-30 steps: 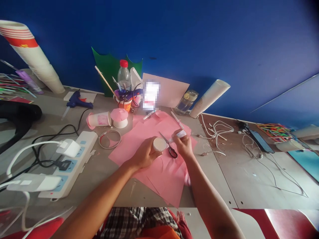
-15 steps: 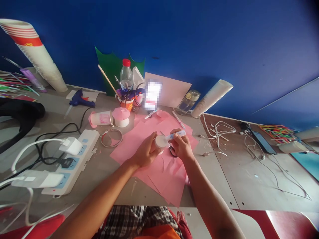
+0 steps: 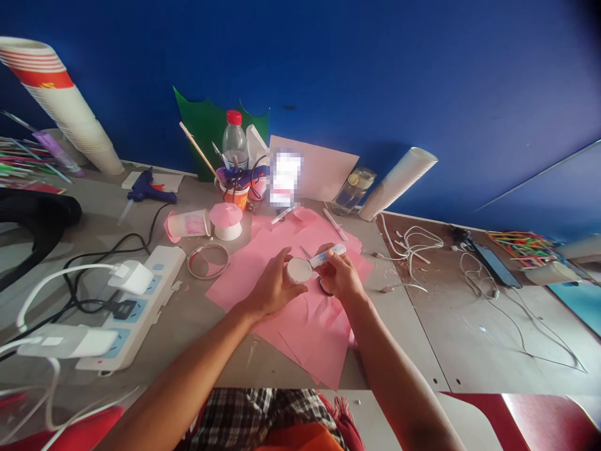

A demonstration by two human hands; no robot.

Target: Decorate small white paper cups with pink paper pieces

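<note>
My left hand (image 3: 271, 289) is wrapped round a small white paper cup (image 3: 298, 270), its round bottom turned up toward me. My right hand (image 3: 339, 275) grips a white glue tube (image 3: 328, 254) with blue print, its tip laid against the cup's edge. Both hands are over sheets of pink paper (image 3: 286, 313) spread on the table. Black-handled scissors (image 3: 320, 283) lie on the pink paper just under my right hand, mostly hidden by it.
A white power strip (image 3: 141, 300) with plugs and cables lies at left. A blue glue gun (image 3: 149, 193), a pink-wrapped cup (image 3: 188, 223), a wire ring (image 3: 208, 260), a water bottle (image 3: 234, 146), cup stacks (image 3: 397, 183), white cables (image 3: 413, 244) and a phone (image 3: 496, 265) surround the paper.
My right hand brought the glue tube from above the scissors over to the cup, and its tip now rests on the cup's edge. My left hand turned the cup slightly.
</note>
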